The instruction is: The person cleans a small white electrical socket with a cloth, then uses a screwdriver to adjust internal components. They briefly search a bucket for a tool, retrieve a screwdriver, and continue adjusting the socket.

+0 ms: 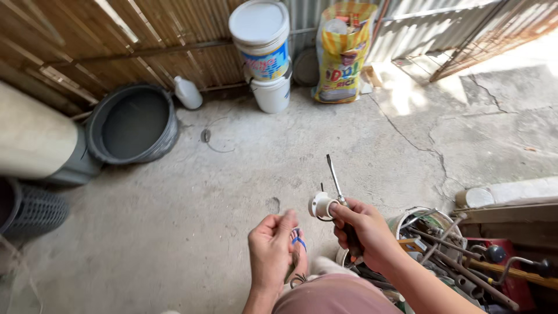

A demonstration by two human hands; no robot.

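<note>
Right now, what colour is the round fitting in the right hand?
White: the round fitting, pinched in the right hand beside a screwdriver; head view.

Screwdriver (336,181) handle hidden inside right hand (363,228), left hand (273,247) pinching something too small to tell

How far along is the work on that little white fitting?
Done: nothing in this view shows a finished step. In hand: the right hand holds the white round fitting together with a screwdriver, its shaft pointing up and away. The left hand is held open beside it, and whether it holds a small part is too small to tell. Left: unclear; tools still sit in the bucket.
</note>
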